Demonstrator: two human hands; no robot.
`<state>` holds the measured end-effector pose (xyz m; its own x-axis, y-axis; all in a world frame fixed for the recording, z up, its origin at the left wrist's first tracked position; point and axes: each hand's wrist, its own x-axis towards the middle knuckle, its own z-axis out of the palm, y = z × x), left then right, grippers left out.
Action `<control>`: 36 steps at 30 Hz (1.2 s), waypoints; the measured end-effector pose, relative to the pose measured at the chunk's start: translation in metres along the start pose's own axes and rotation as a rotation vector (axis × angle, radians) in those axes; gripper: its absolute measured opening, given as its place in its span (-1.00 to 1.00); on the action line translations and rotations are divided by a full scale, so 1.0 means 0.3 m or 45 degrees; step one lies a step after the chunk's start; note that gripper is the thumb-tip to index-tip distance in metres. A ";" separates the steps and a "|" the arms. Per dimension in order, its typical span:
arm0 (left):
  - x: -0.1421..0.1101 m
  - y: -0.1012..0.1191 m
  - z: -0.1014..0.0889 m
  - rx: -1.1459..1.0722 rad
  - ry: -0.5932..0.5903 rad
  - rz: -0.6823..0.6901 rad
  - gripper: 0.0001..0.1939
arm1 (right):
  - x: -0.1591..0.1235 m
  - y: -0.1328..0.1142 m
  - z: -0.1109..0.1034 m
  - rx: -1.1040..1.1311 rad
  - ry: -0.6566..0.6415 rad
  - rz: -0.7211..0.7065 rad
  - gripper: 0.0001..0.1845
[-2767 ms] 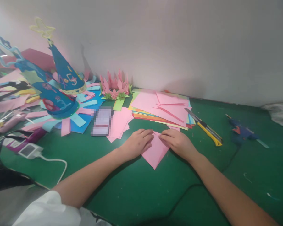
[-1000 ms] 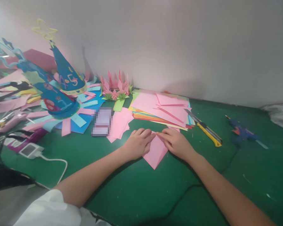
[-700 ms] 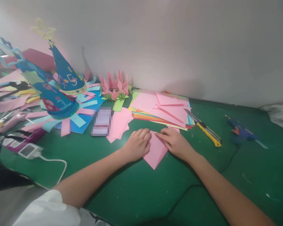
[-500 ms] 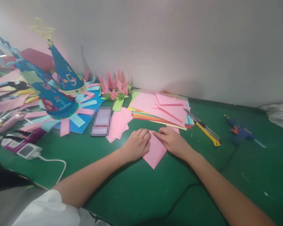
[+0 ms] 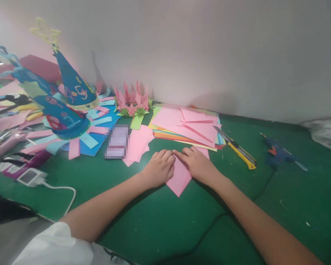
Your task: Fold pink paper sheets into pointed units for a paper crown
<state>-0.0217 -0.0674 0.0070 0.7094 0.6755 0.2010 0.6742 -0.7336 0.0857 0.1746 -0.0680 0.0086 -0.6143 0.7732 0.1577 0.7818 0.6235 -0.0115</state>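
A pink paper piece (image 5: 179, 180), folded to a point toward me, lies on the green table (image 5: 160, 221). My left hand (image 5: 158, 168) rests palm down on its left part with fingers curled loosely over the paper. My right hand (image 5: 197, 165) lies on its right part, fingers stretched and the fingertips pressing along the top edge, meeting the left hand's fingertips. Neither hand lifts the paper.
A stack of coloured sheets (image 5: 187, 125) lies behind the hands, a yellow utility knife (image 5: 238, 151) and a blue glue gun (image 5: 278, 152) to the right. Small pink sheets (image 5: 138, 143), a phone (image 5: 116, 141), blue party hats (image 5: 68, 95), a pink paper crown (image 5: 132, 101) and a white charger (image 5: 30, 176) are left.
My right hand's fingertips have slid leftward along the paper's top edge until they reach the left hand. The left hand has stayed on the paper.
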 end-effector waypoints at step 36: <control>-0.005 -0.005 0.009 0.067 -0.007 0.018 -0.57 | -0.081 0.088 -0.056 0.430 0.243 -0.054 -0.64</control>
<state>-0.0232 -0.0673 0.0040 0.7199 0.6658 0.1962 0.6740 -0.7380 0.0317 0.2120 -0.0723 0.0211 -0.5896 0.7302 0.3452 0.6571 0.6822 -0.3207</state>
